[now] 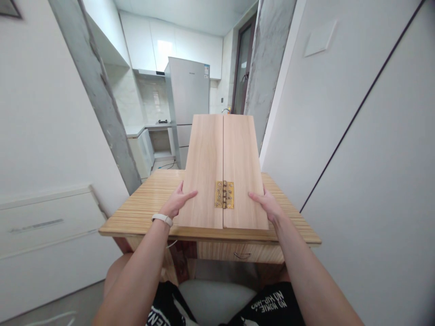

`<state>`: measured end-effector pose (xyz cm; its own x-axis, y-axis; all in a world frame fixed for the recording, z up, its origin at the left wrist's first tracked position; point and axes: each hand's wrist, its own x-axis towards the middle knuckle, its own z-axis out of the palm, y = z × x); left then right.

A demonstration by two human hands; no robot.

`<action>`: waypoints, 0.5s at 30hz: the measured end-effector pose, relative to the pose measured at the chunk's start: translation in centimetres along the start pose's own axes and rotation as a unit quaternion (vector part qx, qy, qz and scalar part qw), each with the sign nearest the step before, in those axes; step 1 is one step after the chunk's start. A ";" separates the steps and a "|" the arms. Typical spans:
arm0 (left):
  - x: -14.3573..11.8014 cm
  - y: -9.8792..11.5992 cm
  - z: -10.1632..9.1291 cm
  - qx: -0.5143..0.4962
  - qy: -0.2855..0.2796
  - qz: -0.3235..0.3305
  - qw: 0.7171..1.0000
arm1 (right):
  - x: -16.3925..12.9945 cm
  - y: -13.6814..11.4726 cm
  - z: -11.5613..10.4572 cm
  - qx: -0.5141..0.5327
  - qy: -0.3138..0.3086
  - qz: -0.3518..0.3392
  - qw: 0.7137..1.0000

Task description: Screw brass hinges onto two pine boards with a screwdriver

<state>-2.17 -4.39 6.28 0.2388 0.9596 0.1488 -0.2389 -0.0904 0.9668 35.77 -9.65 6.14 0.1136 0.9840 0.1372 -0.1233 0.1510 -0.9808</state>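
Two pale wooden boards stand side by side over the table, joined by a brass hinge [224,194] near their lower end. A narrow dark seam runs between them. My left hand [177,200] grips the outer edge of the left board [205,158], thumb on its front face and fingers behind. On the other side, my right hand [267,201] holds the right board [240,154] the same way. The boards' lower ends are at the table's near edge; whether they touch the tabletop, I cannot tell. What lies behind them is hidden.
The wood-striped table [136,208] has a drawer [241,253] below its front edge. White walls flank it, with a low white cabinet [50,235] at left. Beyond stand a silver refrigerator [190,90] and white kitchen cabinets [139,40].
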 end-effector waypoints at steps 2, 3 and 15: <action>0.1 0.7 0.2 0.002 -0.004 0.013 1.000 | 0.0 -0.5 0.1 -0.012 0.010 -0.018 1.000; 0.2 1.0 0.3 0.005 -0.008 0.021 1.000 | 0.0 -0.8 0.2 -0.017 0.014 -0.026 0.999; 0.3 4.5 2.9 0.177 0.047 0.183 0.966 | -0.3 -3.2 2.6 -0.161 0.125 -0.164 0.965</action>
<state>-0.39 -5.32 11.25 0.1091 0.8642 0.4911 0.0505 -0.4982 0.8656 33.57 -10.23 9.59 0.3334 0.8288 0.4494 0.2681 0.3736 -0.8880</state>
